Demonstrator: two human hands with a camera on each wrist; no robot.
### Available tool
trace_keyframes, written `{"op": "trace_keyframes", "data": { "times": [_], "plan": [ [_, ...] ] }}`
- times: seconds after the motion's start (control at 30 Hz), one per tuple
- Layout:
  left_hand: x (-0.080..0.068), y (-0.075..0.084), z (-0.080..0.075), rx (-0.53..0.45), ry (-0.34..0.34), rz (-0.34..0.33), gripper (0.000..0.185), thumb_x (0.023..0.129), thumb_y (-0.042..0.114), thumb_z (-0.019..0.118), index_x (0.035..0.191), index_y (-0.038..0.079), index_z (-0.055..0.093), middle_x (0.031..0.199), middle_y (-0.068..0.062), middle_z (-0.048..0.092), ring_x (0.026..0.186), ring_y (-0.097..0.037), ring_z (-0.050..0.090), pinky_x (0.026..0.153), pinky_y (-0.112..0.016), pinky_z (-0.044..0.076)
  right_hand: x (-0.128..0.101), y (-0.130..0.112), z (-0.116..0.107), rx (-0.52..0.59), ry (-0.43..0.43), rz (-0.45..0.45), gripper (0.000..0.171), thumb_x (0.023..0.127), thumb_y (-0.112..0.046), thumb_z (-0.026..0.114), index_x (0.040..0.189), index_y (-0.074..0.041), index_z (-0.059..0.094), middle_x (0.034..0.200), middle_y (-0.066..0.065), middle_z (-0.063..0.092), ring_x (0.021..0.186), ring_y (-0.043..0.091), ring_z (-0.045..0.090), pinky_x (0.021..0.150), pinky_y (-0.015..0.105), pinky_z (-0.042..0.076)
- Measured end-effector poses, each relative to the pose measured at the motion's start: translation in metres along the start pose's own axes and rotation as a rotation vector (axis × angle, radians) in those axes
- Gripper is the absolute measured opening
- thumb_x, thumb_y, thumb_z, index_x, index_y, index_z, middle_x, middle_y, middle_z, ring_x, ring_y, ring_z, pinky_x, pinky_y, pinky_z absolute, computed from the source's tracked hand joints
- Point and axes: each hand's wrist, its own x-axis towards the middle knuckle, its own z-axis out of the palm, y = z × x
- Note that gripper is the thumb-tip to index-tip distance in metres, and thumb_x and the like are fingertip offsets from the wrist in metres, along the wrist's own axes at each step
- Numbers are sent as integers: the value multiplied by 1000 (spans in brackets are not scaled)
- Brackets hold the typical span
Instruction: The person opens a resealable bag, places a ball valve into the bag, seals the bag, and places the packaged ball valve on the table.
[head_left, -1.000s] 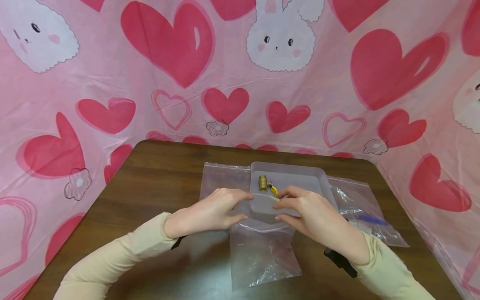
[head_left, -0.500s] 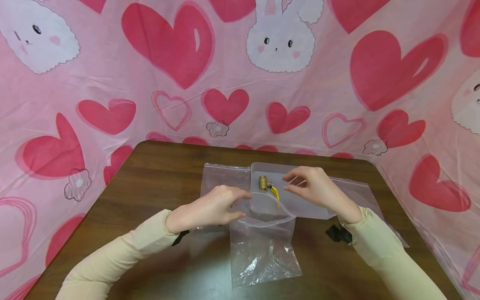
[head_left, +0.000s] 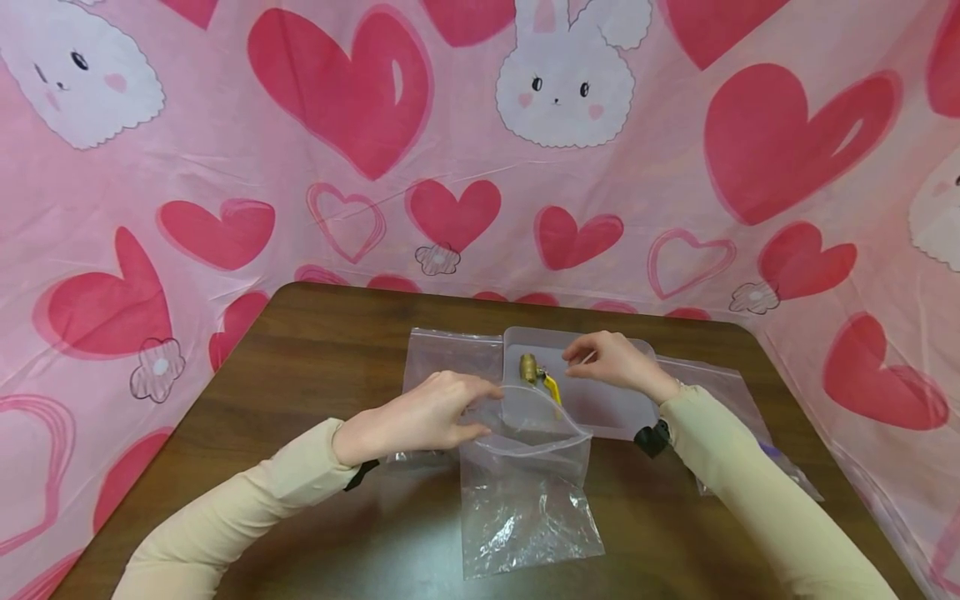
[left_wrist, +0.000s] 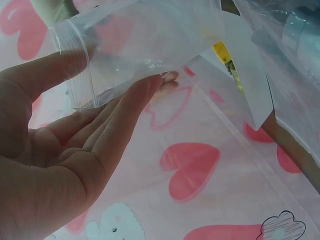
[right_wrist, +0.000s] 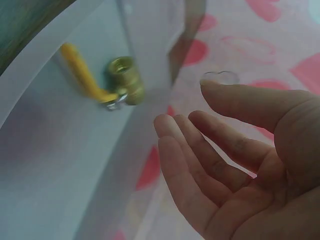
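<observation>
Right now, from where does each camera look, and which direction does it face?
Head: above, facing forward and down at the table; both sleeved arms show.
Left wrist: under the left hand, facing its fingers pinching the clear bag.
Right wrist: beside the right hand, open, facing the brass valve in the white tray.
Shared: all three views show the valve's yellow handle.
</observation>
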Motion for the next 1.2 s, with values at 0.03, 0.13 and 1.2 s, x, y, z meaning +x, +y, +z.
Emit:
{"op": "trace_keyframes", "data": {
  "times": [0.03,0.13,1.2],
  "plan": [
    [0,0,0,3,-1,-2,44,83,17,81,122,3,67,120,-10,72,64,-5,54,70,-20,51,3,3,1,3,-12,8,25,89,-16,72,108,0,72,100,13,75,92,26,70,77,36,59],
    [-1,-2,0,4,-6,-7,43,83,17,80,122,3,68,120,-9,72,68,-9,59,71,-21,52,13,7,4,25,-56,40,27,89,-14,70,110,3,70,102,15,74,89,23,69,78,37,58],
    [-9,-6,3,-6,-26,-2,40,83,16,80,119,4,68,116,-7,73,82,-12,68,73,-24,55,70,18,43,10,-220,262,33,79,-7,78,108,4,67,105,18,70,74,12,66,68,28,61]
  ]
}}
